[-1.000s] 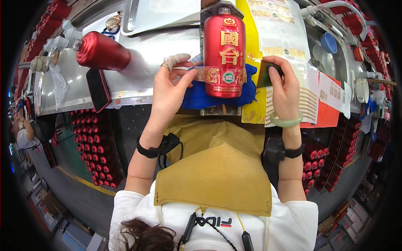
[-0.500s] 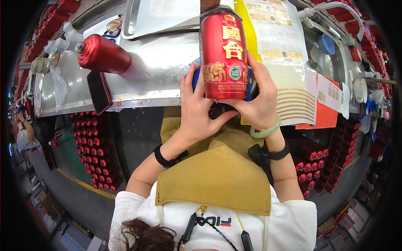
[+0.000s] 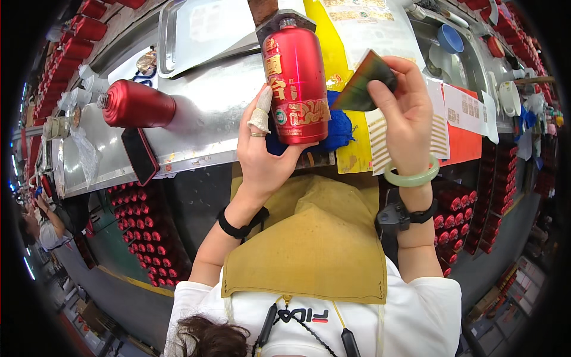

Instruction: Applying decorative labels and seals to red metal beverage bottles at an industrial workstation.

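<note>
A red bottle [image 3: 302, 71] with gold characters and a gold band leans on a stand at the bench's front edge, base toward me. My left hand [image 3: 262, 163] grips its left side and base, with a whitish cover on one finger. To the right of the bottle, my right hand [image 3: 413, 113] pinches a thin, dark green flat piece like a scraper [image 3: 367, 83]. The flat piece is apart from the bottle. A blue cloth [image 3: 340, 135] lies under and beside the bottle's base.
Another red bottle [image 3: 143, 105] lies on its side at the left, near a dark phone [image 3: 140, 156]. A metal tray [image 3: 163, 35] is behind. Sheets of gold decals [image 3: 372, 30] and a blue bowl [image 3: 450, 39] are at the right. Red bottles stand in rows below the bench.
My right hand has left the bottle and moved right, now holding the dark flat piece. The bottle has turned so its gold characters face left; my left hand has shifted to its left side.
</note>
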`<state>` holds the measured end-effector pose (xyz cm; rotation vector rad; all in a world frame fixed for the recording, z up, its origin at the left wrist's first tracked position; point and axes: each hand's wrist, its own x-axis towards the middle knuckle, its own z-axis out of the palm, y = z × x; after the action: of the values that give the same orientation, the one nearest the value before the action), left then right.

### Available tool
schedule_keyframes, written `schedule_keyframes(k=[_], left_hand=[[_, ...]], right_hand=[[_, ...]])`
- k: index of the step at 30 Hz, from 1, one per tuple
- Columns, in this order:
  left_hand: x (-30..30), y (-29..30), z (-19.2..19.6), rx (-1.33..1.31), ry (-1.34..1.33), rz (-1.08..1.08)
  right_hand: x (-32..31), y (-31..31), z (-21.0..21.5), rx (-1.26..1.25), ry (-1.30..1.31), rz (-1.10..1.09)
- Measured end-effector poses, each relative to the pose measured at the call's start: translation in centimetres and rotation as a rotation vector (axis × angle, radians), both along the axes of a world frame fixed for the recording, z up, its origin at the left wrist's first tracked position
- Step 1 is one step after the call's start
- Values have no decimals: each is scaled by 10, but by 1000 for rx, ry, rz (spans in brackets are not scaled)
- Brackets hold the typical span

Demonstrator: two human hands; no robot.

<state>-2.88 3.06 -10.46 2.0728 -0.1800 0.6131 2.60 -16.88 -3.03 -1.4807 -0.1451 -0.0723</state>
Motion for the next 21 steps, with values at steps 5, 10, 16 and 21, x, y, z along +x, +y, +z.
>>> schedule_keyframes(k=[5,10,16,21], left_hand=[[-1,6,-6,43,43,-41],[-1,10,-8,67,22,-59],[1,17,-19,44,64,-109],[-6,13,-17,36,96,-83]], right_hand=[[-14,32,-14,-436,-121,34],[-9,5,-33,-572,-90,-48],[-19,29,-6,-446,-85,-116],[-12,6,-40,-624,-41,-134]])
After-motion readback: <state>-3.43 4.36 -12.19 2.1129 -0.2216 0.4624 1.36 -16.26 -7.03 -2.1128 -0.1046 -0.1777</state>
